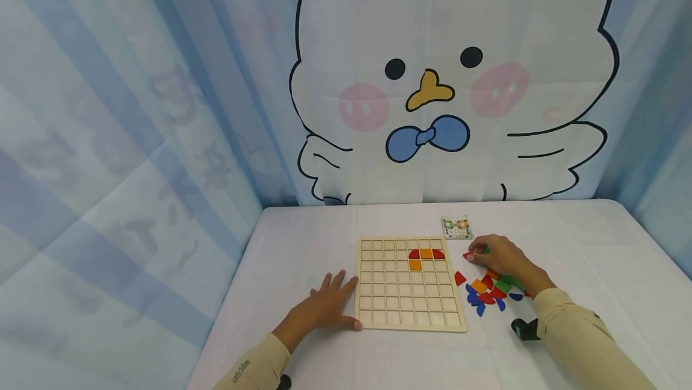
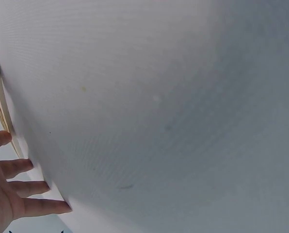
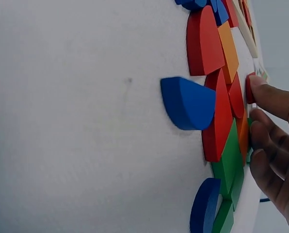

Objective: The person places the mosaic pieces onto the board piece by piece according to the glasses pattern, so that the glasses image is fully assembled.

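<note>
Step in hand: I judge that I am taking a loose tile for the board (image 1: 399,294); the next move calls for a steady pinch, a lift free of the neighbours, and a turn square to a compartment.
Right hand: my right hand (image 1: 500,256) is by the far side of the pile (image 1: 496,293), thumb and fingers clamped on a red piece (image 3: 251,90); whether it touches the table (image 1: 313,234) I cannot tell.
Left hand: my left hand (image 1: 327,306) has its fingers spread apart, resting against the board's left edge, thumb at the near corner.
Board: it lies flat between my hands; in one row of compartments sit a red tile (image 1: 414,254), an orange square (image 1: 426,253) and another red tile (image 1: 438,254); a second orange square (image 1: 415,265) sits just below the first.
Pile: right of the board; red, orange, green and blue pieces, mostly touching.
Card: the pattern card (image 1: 456,228) lies just beside the board's far right corner.
</note>
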Demonstrator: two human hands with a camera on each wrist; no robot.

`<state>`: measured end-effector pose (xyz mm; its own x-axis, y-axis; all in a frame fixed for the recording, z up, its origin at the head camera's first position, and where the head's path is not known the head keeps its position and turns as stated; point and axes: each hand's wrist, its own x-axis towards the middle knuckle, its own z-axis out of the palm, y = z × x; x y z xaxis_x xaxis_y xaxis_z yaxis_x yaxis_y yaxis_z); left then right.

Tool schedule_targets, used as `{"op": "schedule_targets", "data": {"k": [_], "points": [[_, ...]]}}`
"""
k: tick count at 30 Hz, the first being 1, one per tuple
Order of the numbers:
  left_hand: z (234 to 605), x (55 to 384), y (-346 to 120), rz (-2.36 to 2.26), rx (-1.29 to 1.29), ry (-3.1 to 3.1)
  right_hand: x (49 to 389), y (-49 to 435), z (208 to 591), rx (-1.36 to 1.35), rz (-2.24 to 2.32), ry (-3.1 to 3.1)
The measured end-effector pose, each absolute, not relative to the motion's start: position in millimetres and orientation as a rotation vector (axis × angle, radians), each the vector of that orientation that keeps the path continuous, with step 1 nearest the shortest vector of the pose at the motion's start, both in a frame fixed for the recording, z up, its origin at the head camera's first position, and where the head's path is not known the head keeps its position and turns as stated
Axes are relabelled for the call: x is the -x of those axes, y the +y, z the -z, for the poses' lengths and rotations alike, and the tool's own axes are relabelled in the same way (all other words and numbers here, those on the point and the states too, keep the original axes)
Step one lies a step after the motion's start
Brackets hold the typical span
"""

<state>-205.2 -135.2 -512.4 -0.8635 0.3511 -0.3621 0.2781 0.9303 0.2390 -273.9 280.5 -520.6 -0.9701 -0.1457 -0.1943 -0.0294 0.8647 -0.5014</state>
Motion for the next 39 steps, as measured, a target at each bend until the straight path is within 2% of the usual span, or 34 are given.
{"op": "schedule_targets", "data": {"k": [21,39], "points": [[516.5,206.2,-136.5,-0.232,-0.469,2.689,270.3,275.7,522.8,0.124,0.862,2.716],[513.0,205.0,-135.6,-0.226,-0.467,2.692,265.8,273.7,528.1,0.227,0.883,2.778]]}}
